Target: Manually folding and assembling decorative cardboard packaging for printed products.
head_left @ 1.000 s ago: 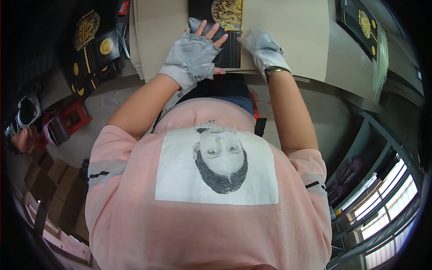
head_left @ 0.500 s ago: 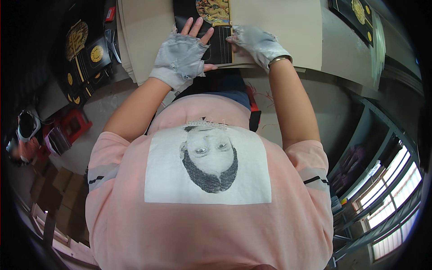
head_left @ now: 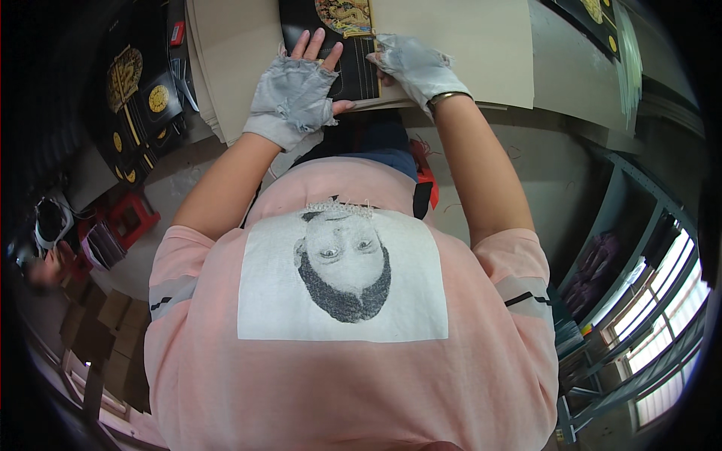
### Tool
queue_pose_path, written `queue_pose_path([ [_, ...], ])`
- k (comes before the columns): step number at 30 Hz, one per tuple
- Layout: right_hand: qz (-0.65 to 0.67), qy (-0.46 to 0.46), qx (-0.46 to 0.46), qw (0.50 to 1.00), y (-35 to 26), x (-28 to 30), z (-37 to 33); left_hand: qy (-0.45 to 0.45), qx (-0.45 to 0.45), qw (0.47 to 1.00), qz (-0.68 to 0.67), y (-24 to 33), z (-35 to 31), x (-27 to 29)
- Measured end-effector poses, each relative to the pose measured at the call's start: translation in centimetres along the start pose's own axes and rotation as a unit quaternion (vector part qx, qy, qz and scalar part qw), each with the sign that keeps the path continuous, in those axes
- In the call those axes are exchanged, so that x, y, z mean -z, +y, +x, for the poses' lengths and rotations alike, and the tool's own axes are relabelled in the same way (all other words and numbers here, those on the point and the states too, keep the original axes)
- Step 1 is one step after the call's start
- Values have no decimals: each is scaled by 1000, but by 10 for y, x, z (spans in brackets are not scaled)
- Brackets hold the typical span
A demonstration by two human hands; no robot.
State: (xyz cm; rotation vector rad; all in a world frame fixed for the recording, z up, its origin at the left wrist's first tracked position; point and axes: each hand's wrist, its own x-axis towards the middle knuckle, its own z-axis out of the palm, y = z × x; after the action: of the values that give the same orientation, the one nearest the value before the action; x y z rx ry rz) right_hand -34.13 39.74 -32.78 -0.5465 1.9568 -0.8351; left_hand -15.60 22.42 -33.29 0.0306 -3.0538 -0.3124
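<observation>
A black printed card sheet (head_left: 356, 80) with a colourful gold dragon picture (head_left: 346, 16) lies in front of me, on top of large beige boards. My left hand (head_left: 292, 94), in a grey-white glove with bare fingertips, rests spread across the sheet's left side, its thumb near the lower edge. At the right edge of the sheet is my right hand (head_left: 418, 66), gloved the same way. Its fingers are curled in, with thumb and fingertips against the gold-lined edge. Whatever lies inside those curled fingers is hidden by the glove.
Stacked beige boards (head_left: 466, 52) cover the table around the sheet. More black and gold printed pieces (head_left: 139, 90) lie at the left, beside scissors (head_left: 183, 84) and a small red box (head_left: 177, 33). A pale stack (head_left: 627, 68) sits far right. Low left stands a red stool (head_left: 134, 218).
The whole view has shifted slightly, so sheet and hands appear a little further left and up. Both hands keep nearly the same places on the sheet.
</observation>
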Motion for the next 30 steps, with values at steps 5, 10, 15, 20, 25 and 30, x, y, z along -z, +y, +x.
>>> queue_pose_path([
  [5,-25,12,-9,1000,-8,1,-3,-13,3,1000,9,0,0,1],
  [10,35,-13,-49,998,-28,7,-15,-10,4,1000,11,-1,-2,1],
  [15,-56,-13,-13,998,-7,9,0,-20,-1,999,30,2,1,5],
  [20,-5,-30,-28,999,-5,11,4,-24,-3,999,33,3,1,9],
  [25,7,-13,-20,1000,-1,13,7,107,36,979,-168,-4,-15,0],
  [30,125,7,-53,991,-21,15,-8,198,352,668,-625,-6,-25,-17],
])
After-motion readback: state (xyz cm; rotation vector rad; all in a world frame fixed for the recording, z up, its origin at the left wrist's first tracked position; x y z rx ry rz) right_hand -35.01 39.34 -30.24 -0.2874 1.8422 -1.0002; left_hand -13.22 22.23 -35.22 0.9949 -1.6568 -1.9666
